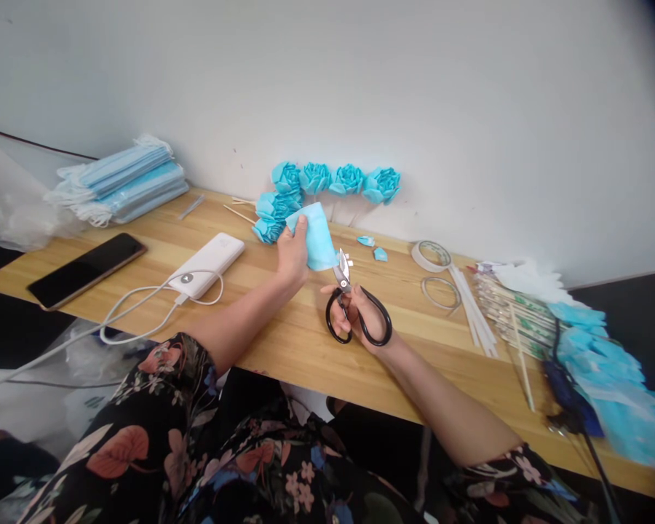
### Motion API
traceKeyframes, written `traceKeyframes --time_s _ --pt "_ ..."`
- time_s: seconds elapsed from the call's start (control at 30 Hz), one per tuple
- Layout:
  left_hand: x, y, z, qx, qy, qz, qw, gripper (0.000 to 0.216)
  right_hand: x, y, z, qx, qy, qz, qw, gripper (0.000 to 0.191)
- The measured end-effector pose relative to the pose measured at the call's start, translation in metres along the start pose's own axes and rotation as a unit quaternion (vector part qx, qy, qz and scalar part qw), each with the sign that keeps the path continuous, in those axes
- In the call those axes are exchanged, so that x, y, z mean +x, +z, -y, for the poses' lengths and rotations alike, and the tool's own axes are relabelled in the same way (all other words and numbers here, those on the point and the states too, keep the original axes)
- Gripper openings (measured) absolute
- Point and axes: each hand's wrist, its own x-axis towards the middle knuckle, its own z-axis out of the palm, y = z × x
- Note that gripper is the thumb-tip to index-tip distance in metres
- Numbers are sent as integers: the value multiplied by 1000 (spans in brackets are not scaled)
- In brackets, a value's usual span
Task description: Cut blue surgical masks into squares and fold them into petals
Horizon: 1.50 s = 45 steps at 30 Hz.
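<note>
My left hand [293, 251] pinches a light blue piece of sheet material [319, 236] by its left side, thumb on top, above the wooden table. In my right hand [354, 313] are black-handled scissors [343, 275], their blades pointing up at the lower right corner of the blue piece. Whether the blades touch it I cannot tell. Two small blue scraps, one a pointed sliver [366, 240] and one a squarish offcut [380, 254], lie right of the blades. Behind my left hand are several blue fabric flowers [349, 179] on thin sticks, along the wall.
Stacked face masks [125, 178], a black phone [87, 271] and a white power bank [210, 263] with a looping cable lie left. To the right are a tape roll [431, 256], a wire coil [440, 292], white strips [472, 309], bundled sticks [510, 313] and blue material [605, 364].
</note>
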Motion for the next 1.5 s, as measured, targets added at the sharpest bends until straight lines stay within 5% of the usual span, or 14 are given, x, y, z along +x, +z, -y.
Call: traceKeyframes --time_s 0.9,1.13,1.5 --pt "4 -1 1 8 20 2 1000 14 -1 4 -7 -12 6 -49 999 59" --pt "8 -2 2 17 21 0 1000 15 0 0 -3 -11 8 12 1000 80" --pt "-1 1 0 16 14 8 1000 14 -1 -1 1 -2 8 16 1000 68"
